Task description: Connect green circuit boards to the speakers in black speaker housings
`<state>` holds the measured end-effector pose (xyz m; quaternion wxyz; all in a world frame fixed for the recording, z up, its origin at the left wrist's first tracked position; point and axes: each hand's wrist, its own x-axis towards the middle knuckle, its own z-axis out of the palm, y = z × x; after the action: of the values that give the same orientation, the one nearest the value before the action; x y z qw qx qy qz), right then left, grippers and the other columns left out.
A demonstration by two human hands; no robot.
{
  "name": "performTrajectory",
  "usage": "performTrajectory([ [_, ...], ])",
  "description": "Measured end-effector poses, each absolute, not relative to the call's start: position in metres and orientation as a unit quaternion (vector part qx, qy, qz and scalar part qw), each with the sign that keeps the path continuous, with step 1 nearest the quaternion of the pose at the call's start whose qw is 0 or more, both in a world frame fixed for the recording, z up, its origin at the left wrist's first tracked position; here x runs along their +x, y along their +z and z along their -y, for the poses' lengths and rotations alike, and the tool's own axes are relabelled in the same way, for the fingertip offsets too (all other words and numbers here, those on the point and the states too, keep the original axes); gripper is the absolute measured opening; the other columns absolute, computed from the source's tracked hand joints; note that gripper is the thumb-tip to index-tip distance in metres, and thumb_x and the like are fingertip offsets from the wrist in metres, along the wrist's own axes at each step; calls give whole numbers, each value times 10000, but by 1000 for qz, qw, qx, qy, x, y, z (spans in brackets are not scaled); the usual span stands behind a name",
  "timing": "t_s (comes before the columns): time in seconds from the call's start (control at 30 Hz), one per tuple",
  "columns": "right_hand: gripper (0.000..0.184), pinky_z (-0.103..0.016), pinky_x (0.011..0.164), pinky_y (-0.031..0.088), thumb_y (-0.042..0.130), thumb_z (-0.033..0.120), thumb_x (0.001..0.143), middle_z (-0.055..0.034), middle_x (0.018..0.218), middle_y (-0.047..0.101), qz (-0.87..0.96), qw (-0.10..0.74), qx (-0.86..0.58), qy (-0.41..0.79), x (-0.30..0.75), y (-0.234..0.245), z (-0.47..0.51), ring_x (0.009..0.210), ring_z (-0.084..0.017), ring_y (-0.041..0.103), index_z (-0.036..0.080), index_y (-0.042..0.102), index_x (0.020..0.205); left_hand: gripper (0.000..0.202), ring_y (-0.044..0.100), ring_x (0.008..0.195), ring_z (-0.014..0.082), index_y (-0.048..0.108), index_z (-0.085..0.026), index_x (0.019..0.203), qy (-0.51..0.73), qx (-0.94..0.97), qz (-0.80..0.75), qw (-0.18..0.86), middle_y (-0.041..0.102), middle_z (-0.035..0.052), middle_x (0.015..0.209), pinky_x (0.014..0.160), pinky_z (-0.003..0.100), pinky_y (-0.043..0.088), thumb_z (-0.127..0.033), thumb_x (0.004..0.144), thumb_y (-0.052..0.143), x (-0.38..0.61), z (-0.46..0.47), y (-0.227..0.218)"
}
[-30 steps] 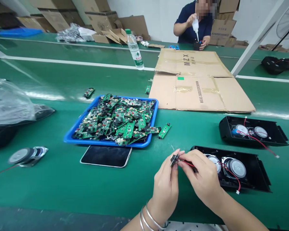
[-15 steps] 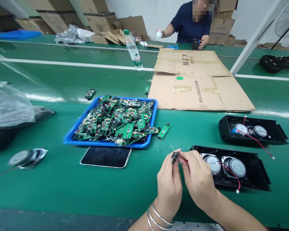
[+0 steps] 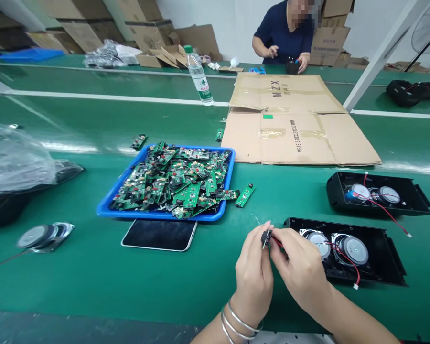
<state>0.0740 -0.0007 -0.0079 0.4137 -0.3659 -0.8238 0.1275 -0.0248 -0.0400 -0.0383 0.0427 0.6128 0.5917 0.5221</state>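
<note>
Pinched in the fingertips of my left hand [image 3: 252, 282] is a small circuit board [image 3: 266, 237], tilted almost edge-on with black parts on it. My right hand [image 3: 303, 263] is closed on a red wire [image 3: 278, 242] at the board's edge; the wire's end is hidden by fingers. Beside my right hand lies a black speaker housing [image 3: 376, 258] with two round speakers and a red lead ending in a white plug. Behind it is a second such housing [image 3: 415, 193]. A blue tray [image 3: 103, 210] heaped with green circuit boards stands to the left.
A phone [image 3: 159, 235] lies partly under the tray, and one loose board [image 3: 244, 195] beside it. At left are a loose speaker [image 3: 39, 237] and a plastic bag [image 3: 17, 162]. Flattened cardboard [image 3: 290, 138], a water bottle [image 3: 200, 81] and a co-worker [image 3: 283, 36] are farther back.
The board in my fingers has turned more upright and shifted slightly right. Across the bench, the co-worker has let go of a white round object, which now rests on the bench.
</note>
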Motion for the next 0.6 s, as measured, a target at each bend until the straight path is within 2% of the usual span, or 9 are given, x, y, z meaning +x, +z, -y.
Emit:
performTrajectory([
  [0.37, 136, -227, 618, 541, 466, 125, 925, -39, 768, 677, 807, 439, -370, 140, 75, -9, -1, 670, -130, 644, 138, 601, 910, 285, 652, 990, 156, 583, -102, 1114, 525, 603, -599, 52, 683, 121, 1024, 868, 232, 546, -13, 888, 434, -22, 39, -34],
  [0.6, 148, -222, 609, 542, 468, 121, 914, -40, 750, 676, 803, 442, -368, 157, 76, -7, -5, 645, -129, 642, 134, 616, 919, 253, 667, 949, 173, 601, -98, 1085, 515, 601, -609, 51, 690, 125, 997, 834, 249, 557, -46, 887, 453, -22, 39, -34],
])
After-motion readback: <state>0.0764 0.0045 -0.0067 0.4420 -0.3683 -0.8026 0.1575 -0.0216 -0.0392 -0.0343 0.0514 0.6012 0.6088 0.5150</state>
